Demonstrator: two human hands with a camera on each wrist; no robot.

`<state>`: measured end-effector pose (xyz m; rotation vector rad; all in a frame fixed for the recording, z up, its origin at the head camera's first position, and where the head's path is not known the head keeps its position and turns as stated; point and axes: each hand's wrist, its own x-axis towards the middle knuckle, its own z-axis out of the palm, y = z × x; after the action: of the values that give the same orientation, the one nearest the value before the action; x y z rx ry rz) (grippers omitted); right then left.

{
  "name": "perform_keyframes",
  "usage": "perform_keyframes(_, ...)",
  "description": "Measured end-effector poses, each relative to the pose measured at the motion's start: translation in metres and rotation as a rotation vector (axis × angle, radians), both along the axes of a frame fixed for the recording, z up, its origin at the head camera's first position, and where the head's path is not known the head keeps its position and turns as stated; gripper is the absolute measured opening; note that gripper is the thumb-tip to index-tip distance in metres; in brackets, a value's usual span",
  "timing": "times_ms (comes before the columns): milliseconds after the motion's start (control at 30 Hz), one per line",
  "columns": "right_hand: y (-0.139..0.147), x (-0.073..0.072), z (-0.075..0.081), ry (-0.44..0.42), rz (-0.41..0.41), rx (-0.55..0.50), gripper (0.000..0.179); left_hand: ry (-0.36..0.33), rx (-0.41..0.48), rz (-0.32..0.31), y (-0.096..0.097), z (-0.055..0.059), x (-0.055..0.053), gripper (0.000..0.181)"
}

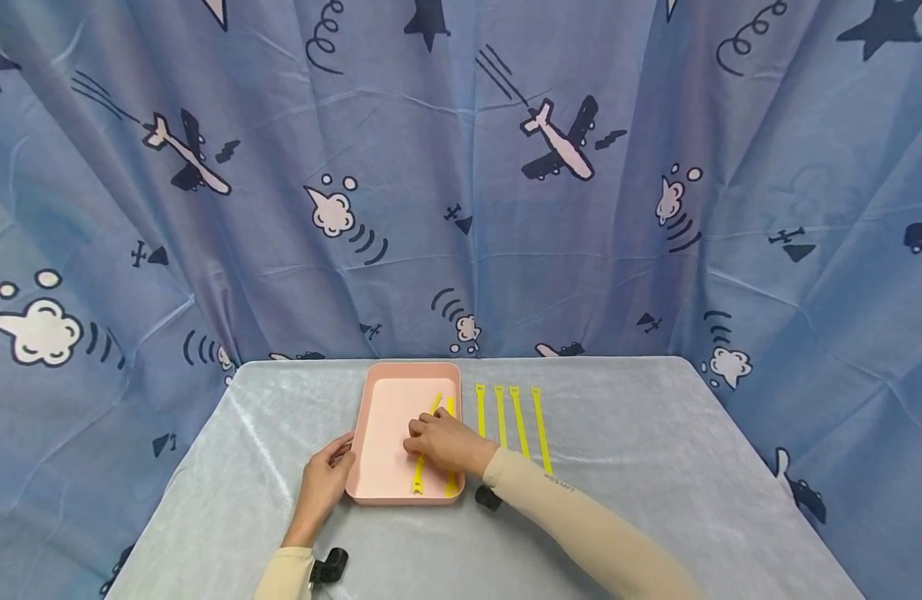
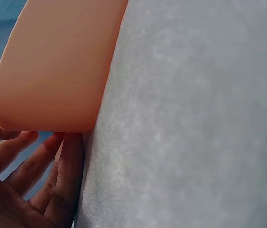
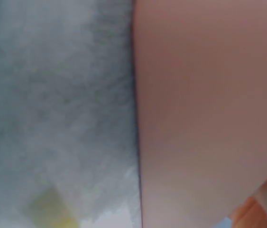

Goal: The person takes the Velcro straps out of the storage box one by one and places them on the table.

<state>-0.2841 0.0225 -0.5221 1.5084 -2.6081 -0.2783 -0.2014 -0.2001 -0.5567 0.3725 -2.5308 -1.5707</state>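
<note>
A shallow pink tray (image 1: pixel 386 433) lies on the table. Its left wall is touched by the fairly straight fingers of my left hand (image 1: pixel 324 482); the left wrist view shows these fingers (image 2: pixel 71 161) against the outside of the tray wall (image 2: pixel 57 71). Over the tray's right half, my right hand (image 1: pixel 449 443) has curled fingers and pinches a slanting yellow cable tie (image 1: pixel 419 477), whose middle the hand covers. A second yellow cable tie (image 1: pixel 451 483) lies along the tray's right wall, partly hidden by that hand. The right wrist view shows mostly tray wall (image 3: pixel 209 95).
Several more yellow cable ties (image 1: pixel 519 425) lie in an upright row right of the tray, their lower ends partly behind my right forearm. A pale grey cloth (image 1: pixel 641 467) covers the table. A blue patterned curtain (image 1: pixel 431 250) hangs behind its far edge.
</note>
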Motion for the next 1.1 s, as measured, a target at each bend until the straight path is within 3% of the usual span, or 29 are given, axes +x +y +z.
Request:
perform_keyframes(567,0.005,0.004,0.018,0.069,0.023,-0.072,0.013,0.005,-0.002,-0.011,0.001,0.001,-0.002,0.04)
perform_keyframes(900,0.004,0.014,0.029,0.002,0.004,-0.216,0.001,0.007,0.003,-0.008,0.0,-0.002,0.0,0.04)
perform_keyframes(1100,0.009,0.014,0.034,-0.074,0.006,-0.388,0.011,0.012,0.009,-0.015,0.0,-0.002,0.0,0.04)
